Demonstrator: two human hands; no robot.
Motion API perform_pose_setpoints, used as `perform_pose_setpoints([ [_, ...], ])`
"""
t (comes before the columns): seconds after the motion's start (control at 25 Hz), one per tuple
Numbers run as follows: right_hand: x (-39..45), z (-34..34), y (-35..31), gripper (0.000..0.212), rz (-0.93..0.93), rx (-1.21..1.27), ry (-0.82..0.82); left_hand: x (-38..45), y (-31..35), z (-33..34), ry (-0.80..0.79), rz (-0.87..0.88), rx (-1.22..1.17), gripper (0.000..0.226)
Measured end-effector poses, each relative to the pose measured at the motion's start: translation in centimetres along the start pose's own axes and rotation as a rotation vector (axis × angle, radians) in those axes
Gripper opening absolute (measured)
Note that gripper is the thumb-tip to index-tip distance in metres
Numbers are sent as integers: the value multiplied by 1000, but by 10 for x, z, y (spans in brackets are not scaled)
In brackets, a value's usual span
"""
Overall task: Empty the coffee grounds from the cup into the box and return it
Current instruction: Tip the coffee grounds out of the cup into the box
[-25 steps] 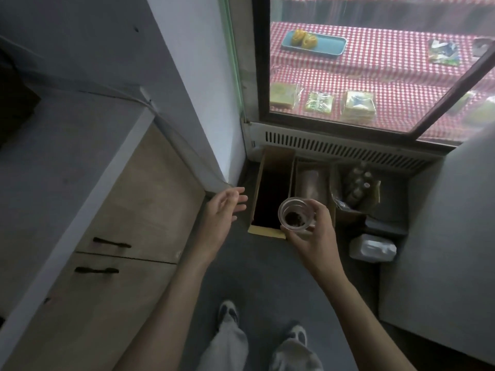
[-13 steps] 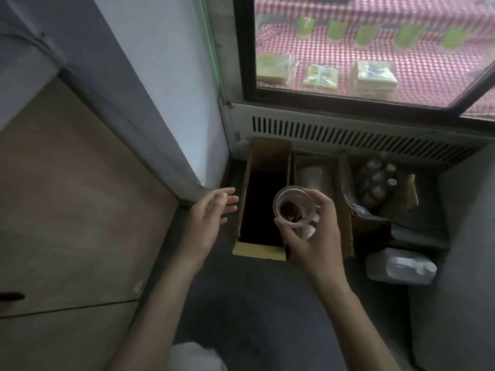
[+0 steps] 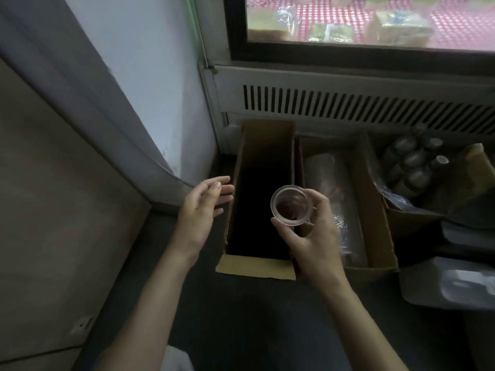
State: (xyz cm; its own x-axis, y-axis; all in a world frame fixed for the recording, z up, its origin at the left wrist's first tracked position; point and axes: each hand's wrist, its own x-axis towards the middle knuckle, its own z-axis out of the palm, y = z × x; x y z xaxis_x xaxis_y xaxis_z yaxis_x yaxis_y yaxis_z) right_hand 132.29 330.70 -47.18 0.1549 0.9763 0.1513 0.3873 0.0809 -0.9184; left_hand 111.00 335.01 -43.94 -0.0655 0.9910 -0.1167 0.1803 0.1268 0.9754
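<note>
Head view: right hand [image 3: 312, 236] now grips cup [image 3: 292, 202] upright over box [image 3: 255, 267], closer than before; grounds still inside. Left hand [image 3: 199, 210] loose, empty. Tip next.

box [image 3: 257, 267] interior too dark, bottles [image 3: 409, 163] blurred

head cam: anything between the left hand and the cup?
Only the open cardboard box: its left wall and dark interior lie between the left hand and the cup, which the right hand holds over the box. Nothing else, per the head view.
</note>
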Motion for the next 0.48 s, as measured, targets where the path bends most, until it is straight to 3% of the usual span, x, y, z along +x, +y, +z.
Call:
perform_pose_setpoints([
  [0.24, 17, -5, 23, 70, -43, -16, -39, 21, -13, 15, -26, 51, -10, 31],
  [0.48, 29, -2, 33, 69, -88, -89, -65, 22, -34, 36, -265, -84, -60, 35],
])
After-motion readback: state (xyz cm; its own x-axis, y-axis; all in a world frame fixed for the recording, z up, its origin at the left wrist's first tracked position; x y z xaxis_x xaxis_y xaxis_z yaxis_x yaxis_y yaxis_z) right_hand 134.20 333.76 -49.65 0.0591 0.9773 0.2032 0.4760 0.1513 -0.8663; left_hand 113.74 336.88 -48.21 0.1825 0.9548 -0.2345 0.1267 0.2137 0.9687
